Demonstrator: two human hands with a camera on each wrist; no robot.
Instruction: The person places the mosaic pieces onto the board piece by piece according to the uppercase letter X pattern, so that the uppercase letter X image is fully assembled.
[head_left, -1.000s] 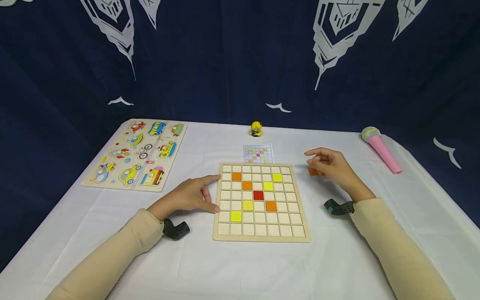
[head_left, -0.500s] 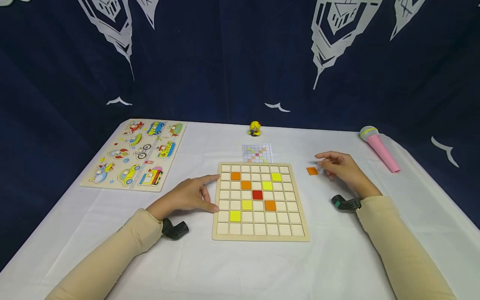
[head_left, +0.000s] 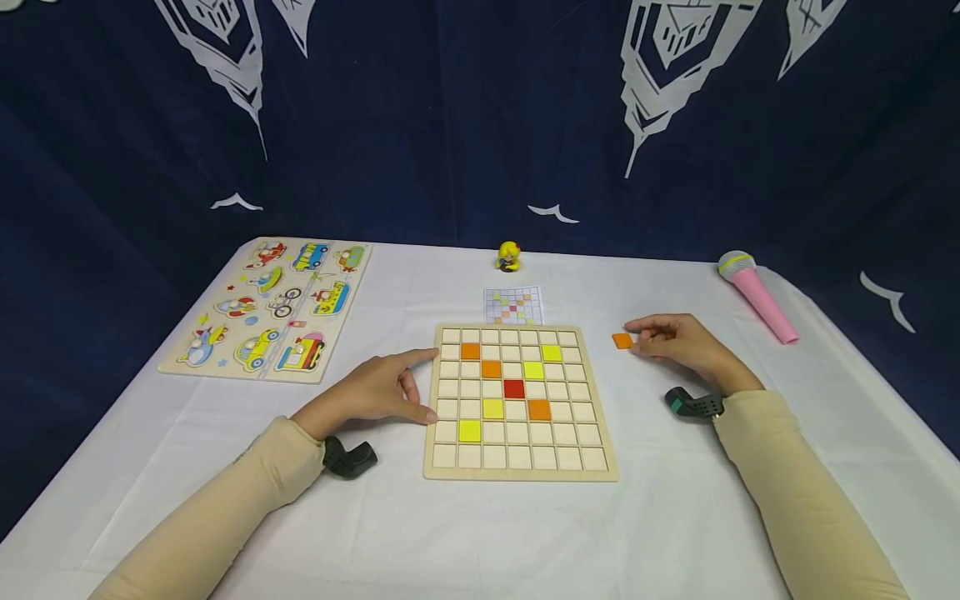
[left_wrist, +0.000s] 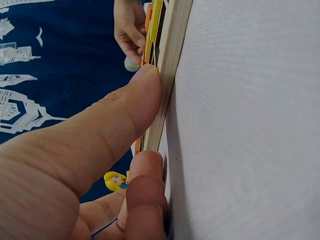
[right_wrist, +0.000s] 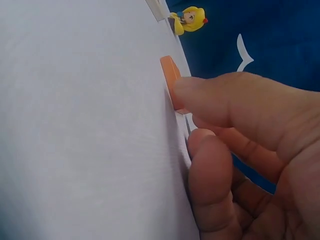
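Note:
A wooden grid board [head_left: 521, 474] lies in the middle of the white table, with several orange, yellow and red tiles set among pale squares. My left hand [head_left: 417, 386] rests beside it. Its thumb and forefinger press on the board's left edge [left_wrist: 170, 60]. A loose orange tile [head_left: 622, 340] lies flat on the cloth to the right of the board. My right hand [head_left: 636, 336] is low over the table there, fingers curled. The thumb [right_wrist: 215, 97] and forefinger pinch the orange tile [right_wrist: 170, 77] at its near end.
A small pattern card [head_left: 513, 305] lies just behind the board, and a yellow toy figure [head_left: 509, 257] stands farther back. A vehicle peg puzzle [head_left: 273, 307] is at the left, a pink toy microphone [head_left: 757, 296] at the far right. Dark blue cloth hangs behind.
My right hand drew back to the right, baring the orange tile on the cloth, then dropped low with its fingertips on the tile. The left hand and board stayed put.

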